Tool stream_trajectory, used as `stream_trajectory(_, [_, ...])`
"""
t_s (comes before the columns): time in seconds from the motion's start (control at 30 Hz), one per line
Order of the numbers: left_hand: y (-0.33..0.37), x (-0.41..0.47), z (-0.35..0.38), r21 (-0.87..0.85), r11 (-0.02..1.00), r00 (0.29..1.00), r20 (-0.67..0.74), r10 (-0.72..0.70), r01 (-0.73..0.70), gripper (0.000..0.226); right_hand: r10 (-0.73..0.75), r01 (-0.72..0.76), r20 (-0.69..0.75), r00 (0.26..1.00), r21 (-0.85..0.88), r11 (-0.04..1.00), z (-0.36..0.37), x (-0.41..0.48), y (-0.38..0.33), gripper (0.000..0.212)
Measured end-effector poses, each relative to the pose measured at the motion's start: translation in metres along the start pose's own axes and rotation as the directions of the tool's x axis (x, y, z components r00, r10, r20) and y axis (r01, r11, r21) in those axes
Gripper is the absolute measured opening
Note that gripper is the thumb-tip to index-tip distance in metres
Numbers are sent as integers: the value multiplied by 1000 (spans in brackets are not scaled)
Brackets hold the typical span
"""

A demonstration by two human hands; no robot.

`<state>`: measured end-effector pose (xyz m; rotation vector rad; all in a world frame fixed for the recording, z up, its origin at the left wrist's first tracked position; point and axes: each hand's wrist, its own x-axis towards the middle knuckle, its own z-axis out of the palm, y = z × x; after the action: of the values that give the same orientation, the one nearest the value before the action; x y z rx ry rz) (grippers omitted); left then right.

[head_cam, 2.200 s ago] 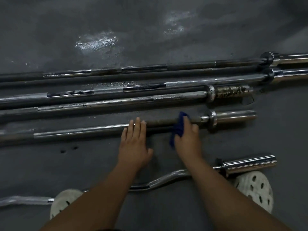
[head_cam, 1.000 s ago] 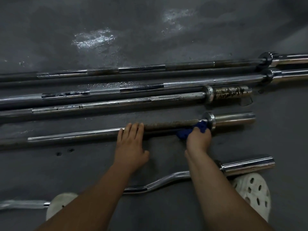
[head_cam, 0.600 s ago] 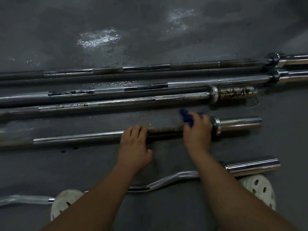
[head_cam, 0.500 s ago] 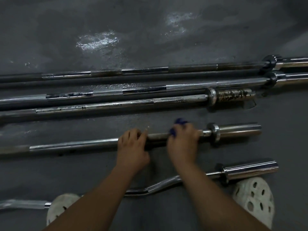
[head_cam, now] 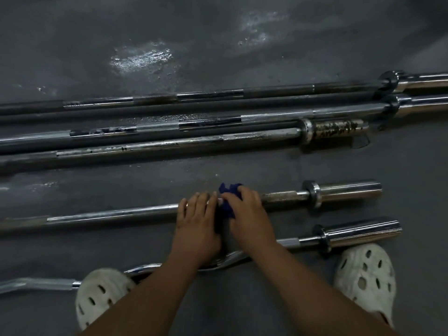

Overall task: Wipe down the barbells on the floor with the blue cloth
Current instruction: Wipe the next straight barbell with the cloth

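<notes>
Barbells (head_cam: 169,146) 5 | cloth (head_cam: 228,190) 1 | left fingers (head_cam: 195,202) gripping bar (head_cam: 286,196) | right fingers (head_cam: 245,194) gripping cloth

Blue cloth (head_cam: 226,204) bunched on the nearer straight barbell (head_cam: 109,214), seemingly wrapped round its shaft.

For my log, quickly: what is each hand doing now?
Left hand: fingers curl over the barbell.
Right hand: holds the blue cloth on it.

Five barbells (head_cam: 278,197) — one cloth (head_cam: 229,190)
</notes>
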<state>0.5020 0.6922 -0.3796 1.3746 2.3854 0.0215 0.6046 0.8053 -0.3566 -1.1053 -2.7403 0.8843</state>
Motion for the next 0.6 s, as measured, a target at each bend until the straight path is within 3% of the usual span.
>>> stream_trajectory(0.13, [-4, -3, 1, 11, 1000, 999, -36, 16, -15, 99, 286, -288, -206, 936, 21, 957, -14, -11, 42, 65])
stream_trajectory(0.3, [-10, 18, -4, -1, 1000, 1000, 15, 17, -17, 97, 520, -514, -297, 801, 103, 851, -17, -4, 44, 64])
stream_trajectory(0.33, [-12, 29, -9, -2, 1000, 1000, 21, 20, -20, 96, 490, -478, -283, 824, 115, 871, -13, 3, 33, 62])
stream_trajectory(0.4, [-17, 49, -22, -24, 1000, 999, 39, 15, -14, 94, 266, -260, -173, 948, 59, 964, -5, 14, 14, 59])
stream_trajectory(0.47, [-19, 56, -30, -27, 1000, 1000, 2, 13, -13, 92, 82, -81, -54, 995, 16, 997, -9, 25, 17, 61])
stream_trajectory(0.53, [-16, 48, -29, 12, 999, 998, -44, 50, -50, 93, 237, -234, -169, 957, 36, 972, -23, 33, 41, 64])
stream_trajectory(0.6, [-12, 42, -21, 55, 997, 998, -9, 60, -59, 102, 498, -491, -279, 821, 101, 865, -34, 33, 61, 67])
